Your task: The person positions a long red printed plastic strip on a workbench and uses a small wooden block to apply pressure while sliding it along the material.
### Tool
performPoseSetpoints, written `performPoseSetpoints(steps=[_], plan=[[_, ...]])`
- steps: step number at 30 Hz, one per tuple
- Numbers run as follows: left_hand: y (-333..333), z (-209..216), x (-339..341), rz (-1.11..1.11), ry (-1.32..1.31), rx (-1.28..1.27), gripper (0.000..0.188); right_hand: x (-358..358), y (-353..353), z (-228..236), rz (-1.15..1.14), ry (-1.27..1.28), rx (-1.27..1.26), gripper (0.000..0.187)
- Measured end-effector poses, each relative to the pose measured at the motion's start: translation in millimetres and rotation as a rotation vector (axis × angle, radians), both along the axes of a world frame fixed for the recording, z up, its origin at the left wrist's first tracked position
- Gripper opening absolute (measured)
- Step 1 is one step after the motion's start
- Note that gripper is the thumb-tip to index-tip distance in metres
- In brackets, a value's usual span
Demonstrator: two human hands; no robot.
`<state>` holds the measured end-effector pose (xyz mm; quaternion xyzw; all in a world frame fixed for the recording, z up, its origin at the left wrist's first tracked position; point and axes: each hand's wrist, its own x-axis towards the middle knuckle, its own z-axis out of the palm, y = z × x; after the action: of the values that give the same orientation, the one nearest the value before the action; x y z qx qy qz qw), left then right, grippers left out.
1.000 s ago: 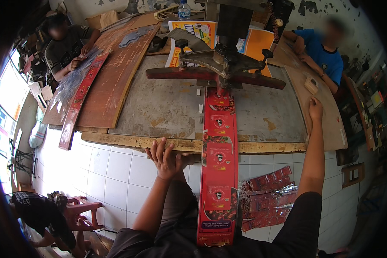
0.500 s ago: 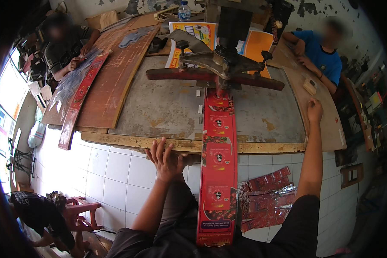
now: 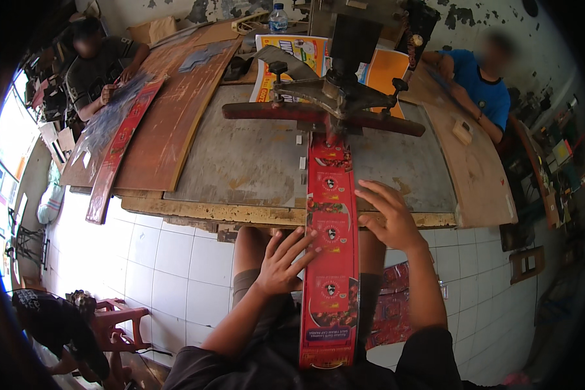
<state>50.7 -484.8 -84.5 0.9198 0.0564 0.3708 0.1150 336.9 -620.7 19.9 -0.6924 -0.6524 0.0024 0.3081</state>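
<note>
A long red strip of printed packaging [image 3: 331,260] runs from under a metal hand press [image 3: 335,104] down toward my lap, overhanging the table's front edge. At its left side, my left hand [image 3: 283,263] has its fingers stretched out, the tips lying on the strip's left edge. To the right of the strip hovers my right hand [image 3: 393,218], fingers apart, one fingertip close to the strip's right edge; whether it touches cannot be told. The press's wide dark red crossbar [image 3: 266,112] spans over the strip's far end, hiding that end.
The grey metal tabletop [image 3: 234,162] has a worn wooden front edge [image 3: 169,206]. Two small white blocks lie left of the strip. Another red strip [image 3: 120,153] lies on the brown board at left. Red packets [image 3: 391,312] lie below. Two people sit across, left and right.
My right hand has come in from the table's right side to beside the strip. My left hand has moved right and down, its fingers now on the strip's left edge.
</note>
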Motion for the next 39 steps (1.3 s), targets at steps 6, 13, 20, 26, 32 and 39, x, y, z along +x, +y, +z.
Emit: performPoseSetpoints(steps=[6,13,20,26,32,39], plan=[[-2,3,2,-0.075,0.031,-0.068,0.068,-6,-3,0,0.009,-0.144,-0.033,0.059],[9,25,5,0.004,0.22,0.041,0.078,-1,8,-3,-0.036,-0.209,-0.05,0.063],[30,68,35,0.048,0.354,0.005,0.088,26,45,-14,-0.125,-0.236,-0.025,0.057],[37,70,39,0.076,0.365,0.016,0.09,23,53,-18,-0.169,-0.13,0.048,0.049],[33,71,40,0.089,0.342,-0.004,0.087,15,44,-10,-0.111,-0.075,0.061,0.041],[36,75,46,0.071,0.343,-0.025,0.084,18,47,-14,-0.15,-0.099,0.065,0.047]])
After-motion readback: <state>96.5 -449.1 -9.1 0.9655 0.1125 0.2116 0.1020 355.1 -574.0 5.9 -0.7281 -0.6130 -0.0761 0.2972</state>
